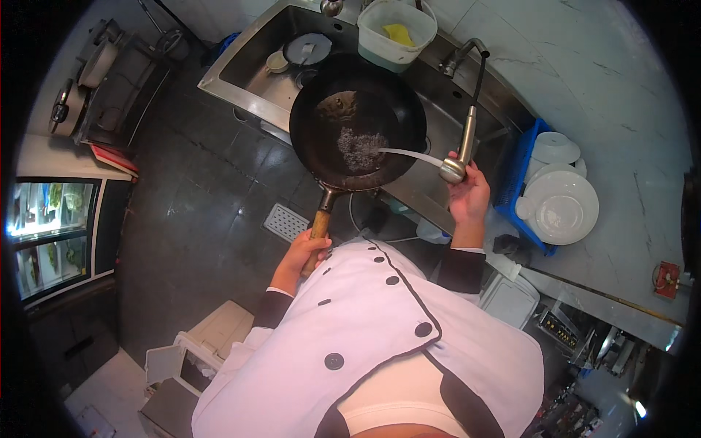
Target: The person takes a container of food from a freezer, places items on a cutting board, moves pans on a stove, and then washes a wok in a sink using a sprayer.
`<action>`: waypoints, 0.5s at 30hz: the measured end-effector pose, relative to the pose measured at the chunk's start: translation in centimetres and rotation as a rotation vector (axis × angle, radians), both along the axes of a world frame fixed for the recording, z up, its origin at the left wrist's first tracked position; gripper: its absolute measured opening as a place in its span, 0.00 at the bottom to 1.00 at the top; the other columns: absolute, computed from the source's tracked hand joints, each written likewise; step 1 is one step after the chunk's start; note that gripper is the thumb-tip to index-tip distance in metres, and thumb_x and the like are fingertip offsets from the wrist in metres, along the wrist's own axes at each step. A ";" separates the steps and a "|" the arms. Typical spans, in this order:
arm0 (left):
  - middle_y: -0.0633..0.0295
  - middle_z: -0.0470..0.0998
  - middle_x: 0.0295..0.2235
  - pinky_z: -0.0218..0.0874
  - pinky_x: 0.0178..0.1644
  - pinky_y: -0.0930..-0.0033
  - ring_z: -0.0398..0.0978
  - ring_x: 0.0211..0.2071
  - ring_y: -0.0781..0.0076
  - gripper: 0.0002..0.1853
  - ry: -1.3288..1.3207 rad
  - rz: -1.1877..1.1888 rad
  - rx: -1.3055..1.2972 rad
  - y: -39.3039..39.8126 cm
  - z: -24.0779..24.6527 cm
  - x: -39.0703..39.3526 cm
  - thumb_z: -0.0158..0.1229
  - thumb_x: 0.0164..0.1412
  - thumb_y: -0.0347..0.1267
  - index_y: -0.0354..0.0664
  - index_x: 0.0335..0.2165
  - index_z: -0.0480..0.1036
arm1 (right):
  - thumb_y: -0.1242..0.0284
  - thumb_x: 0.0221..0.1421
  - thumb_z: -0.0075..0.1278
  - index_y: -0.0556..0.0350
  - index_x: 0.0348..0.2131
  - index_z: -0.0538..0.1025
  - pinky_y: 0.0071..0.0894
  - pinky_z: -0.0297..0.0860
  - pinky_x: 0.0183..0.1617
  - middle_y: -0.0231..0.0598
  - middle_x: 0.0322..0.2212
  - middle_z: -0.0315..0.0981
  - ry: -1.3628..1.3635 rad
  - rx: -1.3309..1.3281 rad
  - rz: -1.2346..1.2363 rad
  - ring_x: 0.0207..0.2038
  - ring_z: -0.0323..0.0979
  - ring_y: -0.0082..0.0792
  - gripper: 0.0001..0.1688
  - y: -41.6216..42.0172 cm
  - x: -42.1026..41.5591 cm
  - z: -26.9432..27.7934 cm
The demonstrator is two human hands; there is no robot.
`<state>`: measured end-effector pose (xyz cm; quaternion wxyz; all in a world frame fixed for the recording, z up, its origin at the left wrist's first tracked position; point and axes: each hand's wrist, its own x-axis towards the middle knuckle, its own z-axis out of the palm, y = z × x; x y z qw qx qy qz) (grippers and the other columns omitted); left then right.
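Note:
My left hand (308, 250) grips the wooden handle (316, 225) of a dark wok (306, 137), which I hold over the front rim of a steel sink. In my right hand (470, 191) is a metal pull-out spray head (453, 169), joined by a black hose to the faucet (464, 55). A stream of water (413, 154) runs leftward from it into the wok. Bubbles and ripples (361, 149) show where the water lands on the wok's inner surface. Part of the sink basin is hidden behind the wok.
The steel sink (241, 90) holds a lid (308, 49) and a small cup (277, 62). At its back stands a white tub (378, 41) with a yellow cloth (398, 34). White bowls (567, 202) fill a blue basket (512, 180) at right. A floor drain (286, 222) lies below.

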<state>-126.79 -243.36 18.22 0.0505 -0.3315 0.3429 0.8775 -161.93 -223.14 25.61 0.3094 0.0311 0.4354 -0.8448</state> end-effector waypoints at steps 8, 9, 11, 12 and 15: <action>0.66 0.68 0.17 0.55 0.16 0.76 0.64 0.14 0.79 0.10 -0.004 -0.001 -0.002 -0.1 0.4 -0.2 0.62 0.56 0.30 0.44 0.32 0.67 | 0.71 0.60 0.43 0.63 0.55 0.68 0.35 0.70 0.51 0.49 0.52 0.73 0.009 0.008 0.009 0.49 0.73 0.37 0.25 0.2 0.0 0.5; 0.66 0.68 0.17 0.55 0.16 0.76 0.64 0.14 0.79 0.10 -0.008 -0.003 -0.006 0.0 0.4 -0.2 0.62 0.56 0.30 0.44 0.32 0.67 | 0.71 0.60 0.43 0.64 0.55 0.68 0.34 0.70 0.51 0.49 0.52 0.73 0.006 0.007 0.008 0.49 0.73 0.37 0.25 0.2 0.0 0.6; 0.66 0.67 0.17 0.55 0.16 0.76 0.64 0.14 0.79 0.10 -0.009 -0.002 -0.003 -0.1 0.3 -0.1 0.62 0.56 0.30 0.44 0.32 0.67 | 0.71 0.60 0.43 0.63 0.55 0.68 0.35 0.70 0.52 0.49 0.51 0.73 0.004 0.005 0.009 0.49 0.73 0.38 0.25 0.2 0.0 0.7; 0.66 0.67 0.17 0.55 0.16 0.76 0.64 0.14 0.79 0.10 -0.009 -0.002 -0.001 -0.1 0.2 -0.1 0.62 0.56 0.30 0.44 0.32 0.67 | 0.71 0.59 0.43 0.62 0.54 0.68 0.36 0.70 0.53 0.50 0.51 0.73 0.006 0.004 0.010 0.50 0.73 0.38 0.25 0.2 0.0 0.6; 0.66 0.67 0.16 0.55 0.15 0.76 0.64 0.14 0.78 0.10 -0.015 -0.002 0.003 0.0 0.4 -0.2 0.62 0.56 0.29 0.44 0.32 0.66 | 0.71 0.58 0.44 0.62 0.54 0.68 0.36 0.70 0.54 0.50 0.50 0.74 0.011 0.001 0.015 0.50 0.73 0.39 0.25 0.3 0.0 0.7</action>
